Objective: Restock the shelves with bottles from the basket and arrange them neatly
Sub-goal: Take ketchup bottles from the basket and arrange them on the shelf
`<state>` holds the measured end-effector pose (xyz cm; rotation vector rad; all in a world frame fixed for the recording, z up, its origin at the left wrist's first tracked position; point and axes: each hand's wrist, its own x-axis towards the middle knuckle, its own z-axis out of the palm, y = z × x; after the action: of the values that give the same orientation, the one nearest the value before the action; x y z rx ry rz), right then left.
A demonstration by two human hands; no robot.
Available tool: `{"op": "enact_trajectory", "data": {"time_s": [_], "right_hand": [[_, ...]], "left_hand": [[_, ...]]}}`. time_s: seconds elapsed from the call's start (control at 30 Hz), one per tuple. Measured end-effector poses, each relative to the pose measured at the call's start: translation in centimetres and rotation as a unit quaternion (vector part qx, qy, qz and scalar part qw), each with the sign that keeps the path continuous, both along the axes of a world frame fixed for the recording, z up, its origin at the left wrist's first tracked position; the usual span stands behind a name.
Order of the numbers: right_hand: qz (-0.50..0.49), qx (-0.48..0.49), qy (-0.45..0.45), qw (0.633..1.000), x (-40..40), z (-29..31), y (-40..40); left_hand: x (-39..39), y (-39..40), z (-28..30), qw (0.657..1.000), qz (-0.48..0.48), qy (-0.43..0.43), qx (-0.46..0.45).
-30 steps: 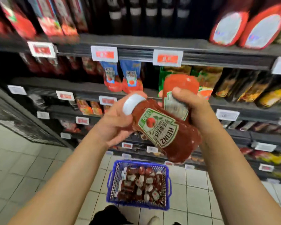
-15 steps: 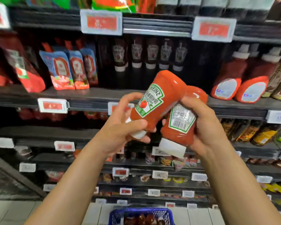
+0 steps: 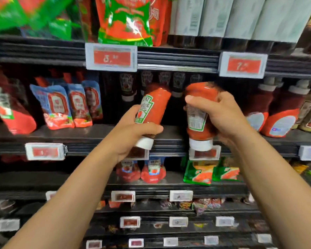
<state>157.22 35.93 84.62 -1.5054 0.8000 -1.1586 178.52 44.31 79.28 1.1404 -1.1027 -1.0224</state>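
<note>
I hold two red Heinz ketchup squeeze bottles, each with its white cap pointing down, in front of the middle shelf. My left hand grips the left bottle near its cap, and the bottle leans to the right. My right hand grips the right bottle around its body, nearly upright, barcode label facing me. The two bottles are apart. Behind them, deep in the shelf, stands a row of dark Heinz bottles. The basket is out of view.
Blue-and-red sauce pouches stand left of the gap on the same shelf; big red bottles with white caps stand to the right. Price tags line the shelf edges. Shelves above and below hold more pouches and bottles.
Both hands have risen toward the middle shelf. The two bottles, touching before, have come apart. My view has tilted upward, so the blue basket has left the frame.
</note>
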Motion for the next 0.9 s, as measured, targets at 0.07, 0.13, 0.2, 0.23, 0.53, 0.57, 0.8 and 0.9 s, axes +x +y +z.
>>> {"op": "enact_trajectory", "data": {"time_s": [0.07, 0.13, 0.2, 0.23, 0.53, 0.57, 0.8, 0.9], "right_hand": [[-0.011, 0.004, -0.013, 1.0, -0.6, -0.3, -2.2], [-0.02, 0.01, -0.04, 0.999, -0.9, -0.9, -4.2], [-0.043, 0.009, -0.052, 0.998, -1.0, -1.4, -6.0], [-0.055, 0.005, -0.056, 0.997, -1.0, -1.6, -6.8], [-0.116, -0.017, -0.006, 0.993, 0.1, -2.8, -11.9], [-0.117, -0.022, 0.0, 0.993, 0.1, -3.1, -12.0], [-0.112, -0.041, 0.034, 0.992, 0.2, -3.9, -12.0], [-0.111, -0.041, 0.052, 0.992, 0.3, -4.1, -12.0]], "left_hand": [[0.0, -1.1, 0.2, 1.0, 0.029, 0.011, 0.004], [-0.1, -2.2, 0.3, 0.998, 0.057, 0.009, 0.006], [-0.1, -3.2, 0.5, 0.997, 0.079, -0.009, 0.01], [-0.1, -3.6, 0.6, 0.996, 0.087, -0.02, 0.013], [0.1, -7.4, 1.2, 0.985, 0.125, -0.123, -0.008], [0.0, -8.0, 1.2, 0.983, 0.134, -0.127, -0.015], [-0.1, -12.1, 0.7, 0.974, 0.165, -0.152, -0.029], [0.6, -13.0, -0.5, 0.976, 0.157, -0.152, -0.026]]}}
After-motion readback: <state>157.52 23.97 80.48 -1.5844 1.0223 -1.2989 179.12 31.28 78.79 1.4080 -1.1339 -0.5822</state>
